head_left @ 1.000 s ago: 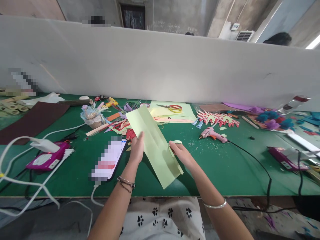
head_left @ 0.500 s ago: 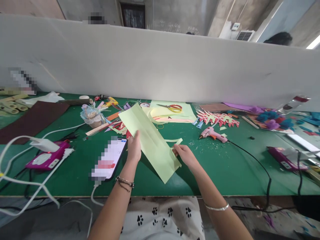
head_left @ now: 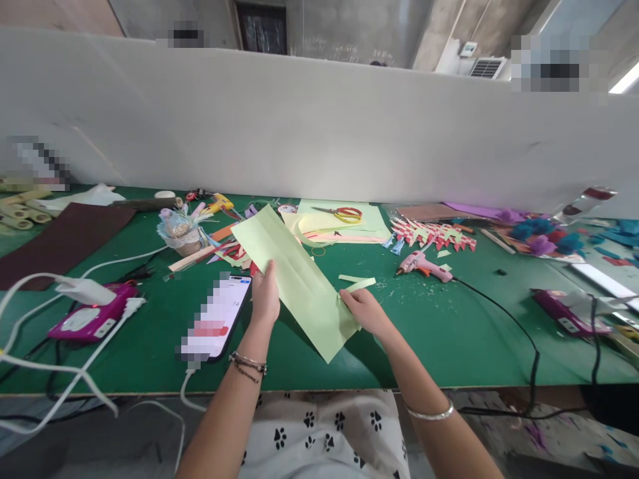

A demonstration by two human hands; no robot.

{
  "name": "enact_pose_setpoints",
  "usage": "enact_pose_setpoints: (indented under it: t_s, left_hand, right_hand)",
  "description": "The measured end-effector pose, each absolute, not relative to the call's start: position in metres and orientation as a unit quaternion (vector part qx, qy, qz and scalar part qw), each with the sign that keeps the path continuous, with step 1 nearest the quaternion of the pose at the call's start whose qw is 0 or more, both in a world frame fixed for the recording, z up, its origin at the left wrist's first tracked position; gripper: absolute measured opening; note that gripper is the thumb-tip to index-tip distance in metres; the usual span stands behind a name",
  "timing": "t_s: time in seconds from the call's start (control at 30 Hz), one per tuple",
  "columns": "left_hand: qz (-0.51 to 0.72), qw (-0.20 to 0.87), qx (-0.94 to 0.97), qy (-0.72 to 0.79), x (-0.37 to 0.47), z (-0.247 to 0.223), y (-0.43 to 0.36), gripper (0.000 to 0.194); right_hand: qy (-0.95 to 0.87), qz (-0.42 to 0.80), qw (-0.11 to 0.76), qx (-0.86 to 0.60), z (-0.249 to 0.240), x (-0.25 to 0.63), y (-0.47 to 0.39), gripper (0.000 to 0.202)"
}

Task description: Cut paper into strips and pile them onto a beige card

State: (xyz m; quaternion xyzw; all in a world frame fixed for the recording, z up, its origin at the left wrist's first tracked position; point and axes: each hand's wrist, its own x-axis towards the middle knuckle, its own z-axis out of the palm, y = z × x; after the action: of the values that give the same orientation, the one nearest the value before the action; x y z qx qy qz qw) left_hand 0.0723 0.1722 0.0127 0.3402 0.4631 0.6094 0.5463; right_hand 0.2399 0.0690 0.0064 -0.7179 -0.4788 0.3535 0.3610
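Note:
A long light-green paper sheet [head_left: 299, 279] slants above the green table, its lower corner toward me. My left hand [head_left: 265, 293] grips the sheet's left edge, thumb on top. My right hand [head_left: 363, 309] pinches its right edge near the lower end; the fingertips behind the paper are hidden. Just past my right hand, a narrow light-green strip [head_left: 363, 284] sticks out, with another thin strip [head_left: 349, 278] beside it.
A phone [head_left: 217, 316] lies left of my left hand. The pink glue gun [head_left: 424, 265] rests at the right, its cable running to the front edge. Scissors [head_left: 344, 213] lie on paper behind. Purple power strips [head_left: 94, 316] and white cables are leftmost.
My right hand has shifted slightly left, with its thumb now over the paper's edge. The narrow strip beside it has changed angle and extends farther right.

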Motion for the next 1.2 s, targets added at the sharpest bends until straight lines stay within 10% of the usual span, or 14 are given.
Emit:
enact_pose_setpoints:
  t_s: [1.2]
  left_hand:
    - [0.641, 0.533, 0.277, 0.478, 0.069, 0.023, 0.177, 0.024]
  right_hand:
    - [-0.445, 0.377, 0.427, -0.691, 0.001, 0.257, 0.041, 0.049]
